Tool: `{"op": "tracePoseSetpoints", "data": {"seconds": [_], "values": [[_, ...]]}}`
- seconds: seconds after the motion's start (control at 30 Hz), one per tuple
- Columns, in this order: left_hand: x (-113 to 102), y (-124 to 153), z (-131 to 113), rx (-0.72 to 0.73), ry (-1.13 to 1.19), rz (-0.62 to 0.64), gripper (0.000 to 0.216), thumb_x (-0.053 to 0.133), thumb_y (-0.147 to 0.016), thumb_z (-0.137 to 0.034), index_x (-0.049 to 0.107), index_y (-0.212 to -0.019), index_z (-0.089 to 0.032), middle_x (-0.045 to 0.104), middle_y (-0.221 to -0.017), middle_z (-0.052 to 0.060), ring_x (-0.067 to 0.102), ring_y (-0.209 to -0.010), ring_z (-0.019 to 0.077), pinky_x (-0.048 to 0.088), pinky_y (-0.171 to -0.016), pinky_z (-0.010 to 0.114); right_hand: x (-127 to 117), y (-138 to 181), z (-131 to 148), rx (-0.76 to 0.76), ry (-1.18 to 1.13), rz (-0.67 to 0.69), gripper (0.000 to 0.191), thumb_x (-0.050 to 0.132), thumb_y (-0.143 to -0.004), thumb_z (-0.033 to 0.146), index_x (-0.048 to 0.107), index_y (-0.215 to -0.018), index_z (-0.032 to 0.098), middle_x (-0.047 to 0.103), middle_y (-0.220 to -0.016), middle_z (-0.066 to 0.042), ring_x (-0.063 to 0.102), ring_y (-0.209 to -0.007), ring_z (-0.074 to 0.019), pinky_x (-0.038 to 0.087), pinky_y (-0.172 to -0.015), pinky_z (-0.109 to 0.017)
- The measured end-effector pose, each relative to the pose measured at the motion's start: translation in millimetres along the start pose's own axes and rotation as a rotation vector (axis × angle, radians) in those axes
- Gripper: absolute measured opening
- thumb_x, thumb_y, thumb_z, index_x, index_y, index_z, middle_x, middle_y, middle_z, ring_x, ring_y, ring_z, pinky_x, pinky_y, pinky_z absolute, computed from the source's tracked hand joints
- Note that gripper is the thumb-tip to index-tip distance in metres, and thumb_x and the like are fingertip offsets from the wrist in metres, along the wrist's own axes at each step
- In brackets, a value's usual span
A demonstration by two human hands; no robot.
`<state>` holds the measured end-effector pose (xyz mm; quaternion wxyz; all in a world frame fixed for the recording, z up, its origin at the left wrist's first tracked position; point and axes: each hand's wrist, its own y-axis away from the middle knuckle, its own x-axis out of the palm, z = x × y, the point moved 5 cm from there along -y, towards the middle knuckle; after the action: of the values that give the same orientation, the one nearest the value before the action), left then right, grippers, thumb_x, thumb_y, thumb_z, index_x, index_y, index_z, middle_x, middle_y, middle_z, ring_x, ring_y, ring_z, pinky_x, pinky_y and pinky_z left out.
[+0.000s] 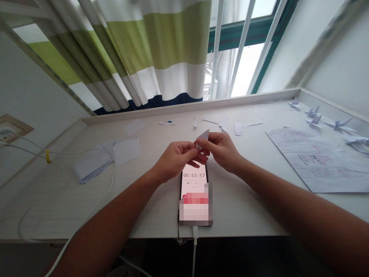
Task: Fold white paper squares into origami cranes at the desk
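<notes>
A small folded piece of white paper [204,135] is pinched between my two hands above the middle of the desk. My left hand [182,156] grips its lower left side, with thumb and index finger pressed together and the other fingers loosely curled. From the right, my right hand [220,148] holds the paper between thumb and fingers. One pointed corner sticks up past the fingertips; its lower part is hidden by them. Right below the hands lies a phone [193,186] with a running time on its lit screen.
White paper sheets [93,163] lie stacked at left, under a white cable [113,169]. Paper scraps [221,125] are scattered at the back. Several folded paper cranes [314,115] line the right edge, beyond a printed sheet [311,157]. A charging cable [195,246] hangs from the phone.
</notes>
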<state>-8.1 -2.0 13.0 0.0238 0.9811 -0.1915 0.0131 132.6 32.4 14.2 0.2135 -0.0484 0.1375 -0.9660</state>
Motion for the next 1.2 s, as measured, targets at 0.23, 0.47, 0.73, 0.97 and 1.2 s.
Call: {"op": "tracePoseSetpoints", "data": {"seconds": [0.23,0.47,0.73,0.97,1.2], "values": [[0,1,-1,0.021,-0.049,0.000,0.033,0.076,-0.091,-0.043,0.077,-0.099,-0.011,0.081,-0.087,0.012,0.078,-0.082,0.0215,0.062,-0.075,0.033,-4,-1,2,-0.019,0.092,0.009,0.026,0.080,-0.087,0.041,0.074,-0.073,0.019,0.067,-0.066,0.000,0.056,-0.060,-0.0109,0.046,-0.055,-0.027],[-4,2,-4,0.025,-0.052,-0.019,0.032,0.074,-0.093,-0.043,0.077,-0.099,-0.011,0.081,-0.090,0.011,0.078,-0.083,0.0211,0.063,-0.075,0.033,2,0,4,-0.035,-0.031,0.062,0.029,0.081,-0.087,0.045,0.074,-0.076,0.019,0.068,-0.069,0.000,0.058,-0.061,-0.0112,0.048,-0.056,-0.027],[-5,0,-1,0.037,-0.129,-0.018,0.029,0.070,-0.095,-0.040,0.074,-0.092,-0.012,0.079,-0.085,0.010,0.076,-0.077,0.0182,0.061,-0.070,0.029,-3,-2,-1,0.046,-0.049,0.064,0.035,0.074,-0.092,0.051,0.077,-0.079,0.019,0.070,-0.072,-0.001,0.057,-0.061,-0.0103,0.048,-0.059,-0.027],[-12,0,-6,0.050,-0.137,-0.079,0.038,0.061,-0.099,-0.046,0.074,-0.088,-0.012,0.075,-0.073,0.008,0.070,-0.065,0.0158,0.057,-0.062,0.028,-8,-3,2,0.028,0.040,0.023,0.031,0.077,-0.090,0.049,0.080,-0.087,0.018,0.074,-0.074,-0.002,0.061,-0.061,-0.0113,0.051,-0.060,-0.027],[-21,-7,1,0.029,-0.006,-0.124,0.043,0.077,-0.087,-0.053,0.075,-0.097,-0.011,0.078,-0.085,0.011,0.073,-0.068,0.0170,0.058,-0.059,0.027,-13,-5,-2,0.003,0.017,-0.053,0.029,0.079,-0.088,0.048,0.082,-0.095,0.020,0.076,-0.076,-0.002,0.061,-0.059,-0.0116,0.052,-0.059,-0.028]]}}
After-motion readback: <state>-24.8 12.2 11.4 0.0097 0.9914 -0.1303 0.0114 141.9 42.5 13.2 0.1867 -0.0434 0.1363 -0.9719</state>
